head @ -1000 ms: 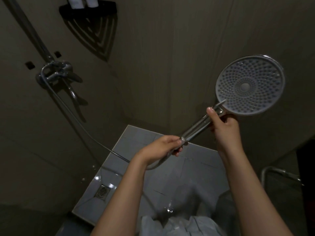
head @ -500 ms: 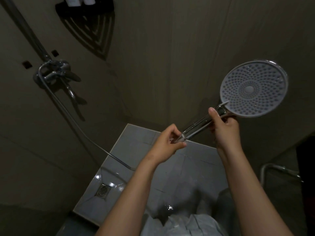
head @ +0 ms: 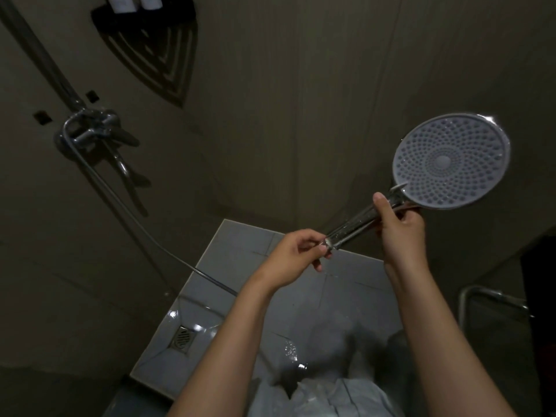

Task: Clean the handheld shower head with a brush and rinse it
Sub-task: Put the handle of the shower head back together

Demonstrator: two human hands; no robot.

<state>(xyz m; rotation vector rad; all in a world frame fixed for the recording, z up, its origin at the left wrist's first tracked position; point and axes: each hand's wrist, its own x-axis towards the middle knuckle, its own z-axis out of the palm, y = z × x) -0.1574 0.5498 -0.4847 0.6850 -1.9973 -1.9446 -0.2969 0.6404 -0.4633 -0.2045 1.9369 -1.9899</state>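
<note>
Brushing not yet begun, no brush seen; shower head (head: 451,161) neck gripped by right hand (head: 403,233); handle end below that grip pinched by left hand (head: 288,257); rinse outstanding.

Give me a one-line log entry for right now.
right hand: holds shower head by handle | left hand: pinches handle's lower end | nozzles: face camera

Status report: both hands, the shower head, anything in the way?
Right hand grips shower head by its handle, nozzle face toward camera. Left hand pinches the handle's bottom end. No brush in view; hose runs behind left forearm.
</note>
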